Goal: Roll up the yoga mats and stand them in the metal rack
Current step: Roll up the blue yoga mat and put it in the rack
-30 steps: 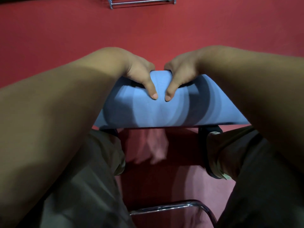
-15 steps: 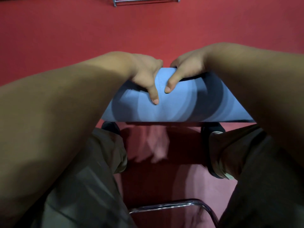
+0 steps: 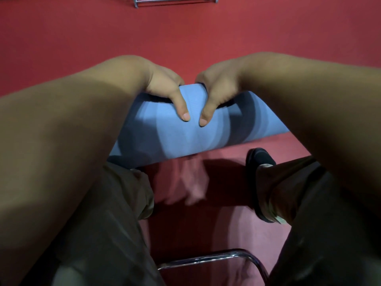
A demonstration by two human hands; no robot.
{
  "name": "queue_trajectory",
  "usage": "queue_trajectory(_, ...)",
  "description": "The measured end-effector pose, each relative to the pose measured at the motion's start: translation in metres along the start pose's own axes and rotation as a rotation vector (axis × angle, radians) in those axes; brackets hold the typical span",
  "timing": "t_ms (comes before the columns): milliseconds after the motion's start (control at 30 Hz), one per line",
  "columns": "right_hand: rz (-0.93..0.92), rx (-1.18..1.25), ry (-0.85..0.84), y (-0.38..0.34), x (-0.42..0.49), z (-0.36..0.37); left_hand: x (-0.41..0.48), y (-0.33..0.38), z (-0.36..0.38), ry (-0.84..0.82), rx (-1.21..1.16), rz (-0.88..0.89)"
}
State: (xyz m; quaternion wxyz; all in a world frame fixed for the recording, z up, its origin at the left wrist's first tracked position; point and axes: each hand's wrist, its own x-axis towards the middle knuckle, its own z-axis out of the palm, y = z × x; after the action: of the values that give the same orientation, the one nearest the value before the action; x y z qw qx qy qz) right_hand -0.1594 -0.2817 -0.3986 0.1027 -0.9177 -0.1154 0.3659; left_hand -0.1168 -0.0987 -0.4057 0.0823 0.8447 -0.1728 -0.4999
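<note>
Left grip [image 3: 165,87] and right grip [image 3: 219,87] clasp mat [image 3: 175,139] midway.

The blue yoga mat [image 3: 181,139] was gripped by the left hand [image 3: 165,89] and right hand [image 3: 220,87], thumbs pressed on top, above the red floor [image 3: 185,38].

Red floor [image 3: 268,34] all across, matte and even, brightest toward the top. Lower down, dark soft-edged shadows [image 3: 224,182] over it, with paler pink patches [image 3: 191,182] between and below. Near the bottom edge, a bent chrome tube [image 3: 206,258], perhaps part of a chair frame, glinting with small white highlights. Dim, uneven lighting overall.
</note>
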Motion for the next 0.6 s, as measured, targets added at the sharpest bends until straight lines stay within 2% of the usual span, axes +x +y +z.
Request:
queue_trajectory(133,0.035,0.076,0.002,0.01,-0.002,0.002,0.0,0.006,0.001,0.032,0.043,0.043)
queue_trajectory(367,0.1,0.276,-0.041,0.024,-0.008,0.004,0.006,0.025,0.015,0.173,0.374,0.044)
queue_trajectory(467,0.13,0.315,-0.035,0.022,-0.006,0.005,0.007,0.024,0.017,0.27,0.403,0.055)
queue_trajectory(600,0.126,0.294,-0.014,0.018,-0.003,0.007,0.005,0.02,0.014,0.315,0.437,0.043)
